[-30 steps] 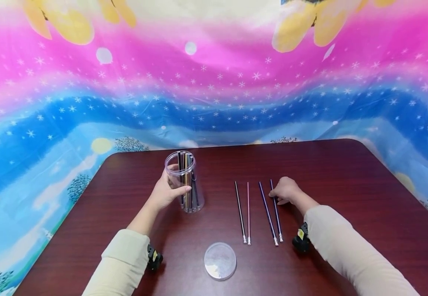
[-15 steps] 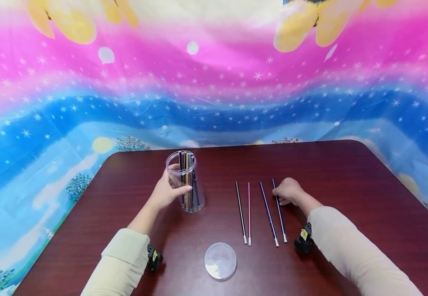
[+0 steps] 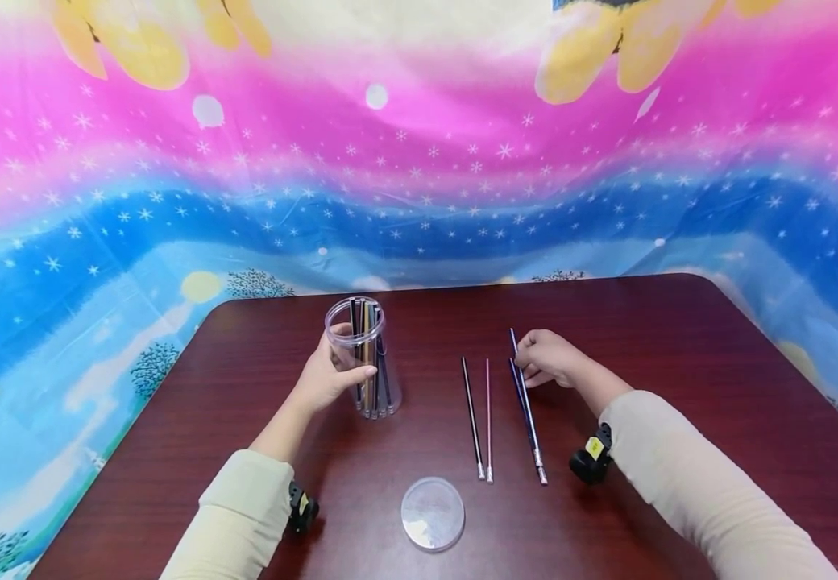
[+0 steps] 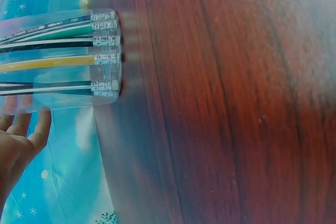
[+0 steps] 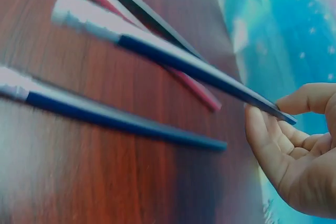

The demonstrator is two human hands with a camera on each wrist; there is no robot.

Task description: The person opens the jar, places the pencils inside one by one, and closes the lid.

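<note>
In the head view, a strip of bare table (image 3: 429,379) at centre gave passage between the jar (image 3: 393,391) and the black pencil (image 3: 470,415). The left hand (image 3: 328,379) blocked the jar's left side; pencils inside crowded part of its upward-facing mouth. Just right of centre, only a narrow gap separated the pink pencil (image 3: 488,419) from the blue pair below the right hand (image 3: 549,358). The flat lid (image 3: 433,514) obstructed bottom centre; open tabletop stretched toward upper right.

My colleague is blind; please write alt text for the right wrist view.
The right hand pinches a blue pencil near its eraserless end; another blue pencil, a pink pencil and a black pencil lie on the table.
</note>
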